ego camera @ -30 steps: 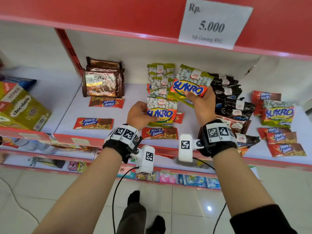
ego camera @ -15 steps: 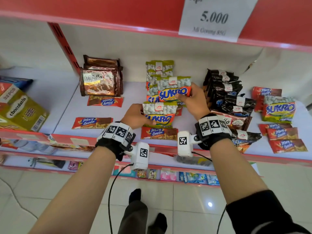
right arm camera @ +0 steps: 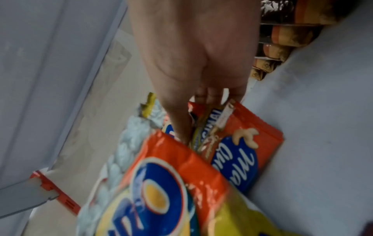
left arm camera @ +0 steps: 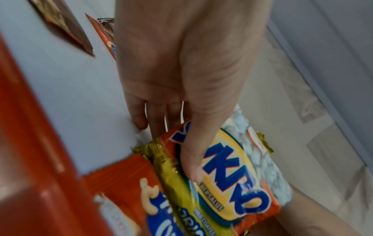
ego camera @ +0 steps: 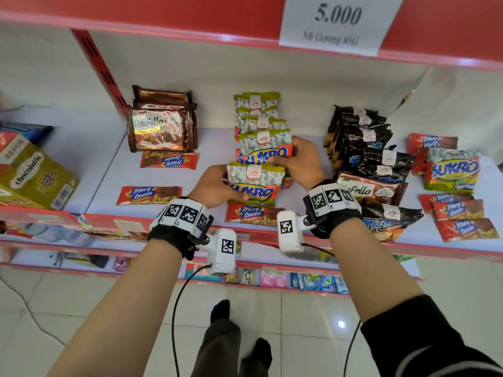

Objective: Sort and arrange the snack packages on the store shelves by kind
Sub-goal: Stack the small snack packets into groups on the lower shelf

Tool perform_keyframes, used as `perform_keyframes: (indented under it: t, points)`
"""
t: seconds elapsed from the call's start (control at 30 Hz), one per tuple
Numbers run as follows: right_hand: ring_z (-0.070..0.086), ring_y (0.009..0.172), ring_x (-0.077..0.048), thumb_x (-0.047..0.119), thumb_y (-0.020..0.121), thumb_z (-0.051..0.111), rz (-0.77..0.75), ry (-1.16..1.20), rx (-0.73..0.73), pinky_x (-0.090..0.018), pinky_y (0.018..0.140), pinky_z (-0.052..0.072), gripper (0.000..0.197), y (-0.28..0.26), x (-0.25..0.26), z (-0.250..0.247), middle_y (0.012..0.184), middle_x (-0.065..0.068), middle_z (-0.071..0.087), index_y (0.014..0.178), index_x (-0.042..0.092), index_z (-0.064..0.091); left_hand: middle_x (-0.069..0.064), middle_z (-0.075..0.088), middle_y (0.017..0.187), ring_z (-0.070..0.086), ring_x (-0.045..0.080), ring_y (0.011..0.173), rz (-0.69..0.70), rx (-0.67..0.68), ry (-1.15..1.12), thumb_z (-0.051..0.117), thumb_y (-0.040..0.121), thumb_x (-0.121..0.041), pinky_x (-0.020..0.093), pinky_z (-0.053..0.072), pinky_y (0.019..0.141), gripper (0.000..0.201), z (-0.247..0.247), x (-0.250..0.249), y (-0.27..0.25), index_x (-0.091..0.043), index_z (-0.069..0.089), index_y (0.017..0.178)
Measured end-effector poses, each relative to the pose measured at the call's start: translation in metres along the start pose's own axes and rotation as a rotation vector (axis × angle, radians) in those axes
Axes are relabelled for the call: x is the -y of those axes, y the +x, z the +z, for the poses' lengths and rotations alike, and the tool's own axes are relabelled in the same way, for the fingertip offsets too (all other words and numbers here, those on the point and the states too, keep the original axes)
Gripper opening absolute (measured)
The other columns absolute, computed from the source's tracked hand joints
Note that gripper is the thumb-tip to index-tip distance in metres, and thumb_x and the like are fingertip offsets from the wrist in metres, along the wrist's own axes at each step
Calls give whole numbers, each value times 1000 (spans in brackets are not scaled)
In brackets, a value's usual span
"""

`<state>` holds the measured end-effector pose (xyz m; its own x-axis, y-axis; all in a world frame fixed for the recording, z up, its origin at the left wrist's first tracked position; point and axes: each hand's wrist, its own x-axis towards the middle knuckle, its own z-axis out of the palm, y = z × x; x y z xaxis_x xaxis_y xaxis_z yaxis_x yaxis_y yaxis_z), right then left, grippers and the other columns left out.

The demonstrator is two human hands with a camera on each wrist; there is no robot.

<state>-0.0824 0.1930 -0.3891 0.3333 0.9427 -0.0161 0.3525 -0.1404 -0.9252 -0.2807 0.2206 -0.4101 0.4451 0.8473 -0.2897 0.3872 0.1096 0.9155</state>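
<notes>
A row of Sukro peanut bags (ego camera: 257,115) runs front to back in the middle of the white shelf (ego camera: 163,178). My left hand (ego camera: 215,186) grips the front Sukro bag (ego camera: 253,183) by its left side, thumb on the logo (left arm camera: 193,162). My right hand (ego camera: 299,159) holds the Sukro bag behind it (ego camera: 265,146) at its lower right edge, thumb on its front (right arm camera: 181,124). A red Mary Queen bar (ego camera: 253,213) lies in front of the row, and another Mary Queen bar (right arm camera: 242,151) lies under the bags.
A Wafello stack (ego camera: 160,126) stands at the left with Mary Queen bars (ego camera: 148,195) near it. Black snack bags (ego camera: 364,137) crowd close to my right hand. A loose Sukro bag (ego camera: 451,172) and more red bars (ego camera: 462,221) lie at the far right. Chocolatos box (ego camera: 32,175) at far left.
My right hand has brought its Sukro bag down from the air into the row, behind the front bag. My left hand has kept hold of the front bag.
</notes>
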Motion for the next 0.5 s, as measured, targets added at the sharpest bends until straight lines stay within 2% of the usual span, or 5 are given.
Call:
perform_keyframes:
  t: [0.1, 0.27, 0.33, 0.43, 0.5]
  points:
    - [67, 95, -18, 15, 73, 79, 33, -104, 49, -32, 86, 52, 35, 0, -3, -3, 106, -9, 72, 106, 12, 69, 4, 68, 100, 64, 18, 93, 20, -29, 4, 82, 61, 7, 32, 51, 85, 54, 1, -1, -1, -19, 62, 103]
    - [66, 103, -19, 11, 74, 76, 74, -199, 192, -35, 95, 50, 38, -6, -5, -9, 111, -7, 71, 111, 12, 68, 5, 67, 102, 62, 7, 84, 32, -46, 3, 82, 62, 7, 20, 50, 71, 55, 2, 0, -2, -18, 60, 106]
    - [65, 99, -17, 11, 75, 76, 84, -126, 116, -31, 88, 50, 37, -8, -6, -10, 109, -6, 69, 109, 10, 62, 3, 65, 104, 61, 4, 84, 30, -67, -1, 82, 62, 6, 15, 49, 65, 59, 3, 1, -2, -17, 56, 110]
    - [59, 87, -12, 14, 83, 68, 87, -42, -99, -25, 73, 48, 23, -15, -8, -8, 104, -7, 65, 101, 13, 54, 4, 57, 111, 58, 15, 96, 28, -128, -15, 83, 60, 4, 26, 52, 72, 69, 4, 2, -3, -15, 45, 115]
    - [61, 93, -16, 14, 89, 59, 56, -70, -115, -31, 81, 51, 17, -19, -8, -3, 109, -10, 67, 105, 9, 57, 1, 54, 114, 56, 16, 103, 54, -134, -49, 81, 61, 8, 31, 53, 81, 79, 6, 1, -4, -15, 40, 125]
